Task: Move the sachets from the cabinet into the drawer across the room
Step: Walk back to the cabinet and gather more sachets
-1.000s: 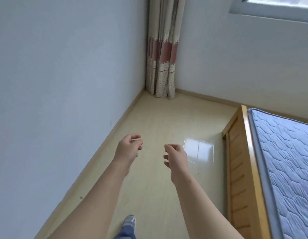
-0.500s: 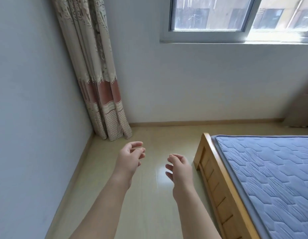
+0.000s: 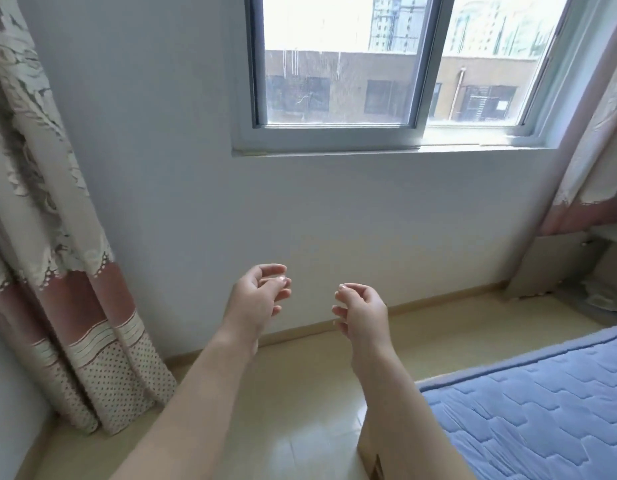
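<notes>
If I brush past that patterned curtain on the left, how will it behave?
Likely floppy: the curtain hangs in soft vertical folds down to the floor. Probably light for its size: the fabric looks thin, so a push should swing it aside and let it drop back.

One left hand (image 3: 257,301) and one right hand (image 3: 364,315) (two hands), two curtains (image 3: 58,271) (image 3: 598,161), one window (image 3: 422,64), one mattress (image 3: 542,410).

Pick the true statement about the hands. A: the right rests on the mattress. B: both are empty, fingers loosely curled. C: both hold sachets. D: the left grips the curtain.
B: the left hand and the right hand are raised in front of the wall, fingers loosely curled, with nothing in them.
</notes>
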Demonstrator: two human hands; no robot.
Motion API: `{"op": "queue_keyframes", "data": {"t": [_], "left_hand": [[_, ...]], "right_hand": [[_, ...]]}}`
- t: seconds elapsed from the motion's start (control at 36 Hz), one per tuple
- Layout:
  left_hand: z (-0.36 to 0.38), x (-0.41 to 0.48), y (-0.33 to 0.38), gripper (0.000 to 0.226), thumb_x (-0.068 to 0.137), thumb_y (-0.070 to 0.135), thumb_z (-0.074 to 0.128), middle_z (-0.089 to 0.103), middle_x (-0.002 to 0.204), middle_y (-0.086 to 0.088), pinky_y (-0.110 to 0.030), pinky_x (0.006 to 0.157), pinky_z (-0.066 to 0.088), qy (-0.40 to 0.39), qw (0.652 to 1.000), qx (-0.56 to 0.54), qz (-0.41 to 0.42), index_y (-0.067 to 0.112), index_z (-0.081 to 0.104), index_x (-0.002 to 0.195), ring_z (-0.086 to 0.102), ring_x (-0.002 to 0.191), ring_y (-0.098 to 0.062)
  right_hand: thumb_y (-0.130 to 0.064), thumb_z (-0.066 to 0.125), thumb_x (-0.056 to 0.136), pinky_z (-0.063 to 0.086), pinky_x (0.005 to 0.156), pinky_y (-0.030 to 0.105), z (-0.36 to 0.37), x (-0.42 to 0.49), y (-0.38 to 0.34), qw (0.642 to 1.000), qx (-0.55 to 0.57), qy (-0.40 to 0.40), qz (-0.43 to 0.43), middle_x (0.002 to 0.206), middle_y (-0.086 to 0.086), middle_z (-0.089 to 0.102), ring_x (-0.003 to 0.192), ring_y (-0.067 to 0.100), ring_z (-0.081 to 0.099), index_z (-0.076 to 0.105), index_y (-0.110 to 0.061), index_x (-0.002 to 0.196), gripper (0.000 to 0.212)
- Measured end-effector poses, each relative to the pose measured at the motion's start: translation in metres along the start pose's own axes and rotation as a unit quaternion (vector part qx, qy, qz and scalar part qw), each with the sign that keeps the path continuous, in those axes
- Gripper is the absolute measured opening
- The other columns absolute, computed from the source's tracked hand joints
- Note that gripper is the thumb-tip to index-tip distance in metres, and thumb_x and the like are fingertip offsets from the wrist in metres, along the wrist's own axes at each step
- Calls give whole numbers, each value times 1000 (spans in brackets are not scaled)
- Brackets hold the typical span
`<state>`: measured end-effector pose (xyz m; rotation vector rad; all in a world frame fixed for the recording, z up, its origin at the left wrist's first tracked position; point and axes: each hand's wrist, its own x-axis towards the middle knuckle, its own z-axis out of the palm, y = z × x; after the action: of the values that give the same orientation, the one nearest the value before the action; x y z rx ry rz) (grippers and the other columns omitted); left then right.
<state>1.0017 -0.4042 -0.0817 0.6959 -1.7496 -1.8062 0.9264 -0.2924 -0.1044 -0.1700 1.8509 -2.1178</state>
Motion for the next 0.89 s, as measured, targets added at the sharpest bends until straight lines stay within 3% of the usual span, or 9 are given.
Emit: {"op": "queue_keyframes", "data": {"t": [0.31,0.47,0.89], "left_hand": [[73,261,8,17,95,9,48,65,93,0,-29,80,47,-111,994,16,-14,23,58,93,62,84,-9],[167,357,-17,15,93,10,51,66,99,-3,-28,78,48,-203,977,29,-62,23,60,95,63,84,-9],[456,571,-30,15,91,9,55,66,98,-2,-26,77,48,-321,944,30,-69,22,61,95,64,84,-9]], "right_hand": [[-14,52,94,42,61,24,60,232,-26,994,51,99,18,88,1,57,75,14,54,55,-17,87,8],[-13,52,93,42,60,25,16,346,-24,978,65,195,28,88,1,57,72,14,52,55,-17,85,10],[-13,52,93,40,59,24,-143,632,-79,948,74,308,20,85,1,54,69,13,50,53,-17,83,11]]}}
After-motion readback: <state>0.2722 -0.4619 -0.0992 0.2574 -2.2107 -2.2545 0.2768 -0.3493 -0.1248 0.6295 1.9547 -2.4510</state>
